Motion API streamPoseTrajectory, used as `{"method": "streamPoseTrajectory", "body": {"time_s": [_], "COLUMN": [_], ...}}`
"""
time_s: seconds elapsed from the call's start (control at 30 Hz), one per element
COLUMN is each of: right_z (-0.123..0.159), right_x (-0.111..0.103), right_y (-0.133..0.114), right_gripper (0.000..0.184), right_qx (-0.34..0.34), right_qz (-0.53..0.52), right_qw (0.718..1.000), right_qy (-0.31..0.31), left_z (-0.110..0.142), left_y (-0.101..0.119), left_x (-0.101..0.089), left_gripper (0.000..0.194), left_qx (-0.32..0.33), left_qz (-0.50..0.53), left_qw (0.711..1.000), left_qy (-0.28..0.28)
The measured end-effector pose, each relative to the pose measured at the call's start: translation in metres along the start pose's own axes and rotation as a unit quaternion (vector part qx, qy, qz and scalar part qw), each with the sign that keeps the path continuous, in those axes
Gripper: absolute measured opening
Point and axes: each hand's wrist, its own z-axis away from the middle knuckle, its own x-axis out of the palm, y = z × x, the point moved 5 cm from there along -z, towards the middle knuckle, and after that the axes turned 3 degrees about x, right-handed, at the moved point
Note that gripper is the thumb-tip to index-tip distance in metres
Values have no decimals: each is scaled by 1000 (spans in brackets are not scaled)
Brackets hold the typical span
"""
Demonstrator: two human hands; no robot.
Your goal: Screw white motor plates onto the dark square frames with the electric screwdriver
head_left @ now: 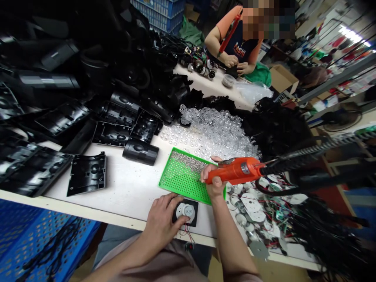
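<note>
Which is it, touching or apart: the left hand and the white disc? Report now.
Touching. The head view shows the left hand lying across the edge of the white disc, with no gap between them.

Bench layout: housing shells [85, 129] heaped on the left half of the workbench [123, 196]. Pile of clear domes [211, 133] sits mid-bench, directly behind the pegboard tray [185, 176]. Wired discs [252, 207] lie right of the tray. Right hand [214, 180] holds a corded hand tool [235, 171] over the tray's right edge. Left hand [163, 223] is on a round disc [186, 211], on a square pad [185, 213], in front of the tray. Co-worker [235, 39] sits across the bench, behind the domes. Crate [38, 239] is below the bench's front-left edge.
</note>
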Motion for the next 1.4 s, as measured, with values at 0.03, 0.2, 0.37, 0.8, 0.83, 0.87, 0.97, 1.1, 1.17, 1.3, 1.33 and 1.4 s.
{"method": "streamPoseTrajectory", "body": {"time_s": [0.03,0.2,0.37,0.8,0.83,0.87,0.97,1.1,1.17,1.3,1.33,1.4], "right_z": [0,-1,-1,0,0,-1,-3,8,21,52,58,64], "right_x": [-1,0,1,1,1,2,6,18,30,47,48,51], "right_y": [1,-1,-2,5,6,6,-7,-50,-66,-67,-63,-54], "right_gripper": [55,52,55,50,50,49,50,61,67,66,64,60], "right_qx": [2,-6,1,1,4,6,-1,-27,-12,22,22,16], "right_qz": [2,6,22,4,8,11,14,-43,-79,-91,-87,-82], "right_qw": [1000,1000,1000,1000,1000,1000,1000,998,997,996,996,996], "right_qy": [0,4,12,-7,-13,-19,-12,24,10,-3,-2,-10], "left_z": [0,-1,-2,0,0,0,-1,-4,-5,-5,-5,-5], "left_y": [0,1,2,1,1,0,0,2,3,3,3,3], "left_x": [0,-2,-3,-1,-1,0,1,0,-1,-1,-1,0], "left_gripper": [39,37,36,37,37,37,38,39,40,39,38,36], "left_qx": [3,-2,-3,-1,-4,-7,-19,-19,-21,-32,-32,-33], "left_qz": [0,3,7,0,1,1,3,11,17,23,26,34], "left_qw": [1000,1000,1000,1000,1000,1000,1000,999,999,999,998,998], "left_qy": [0,2,8,5,3,0,-14,-28,-32,-36,-38,-41]}}
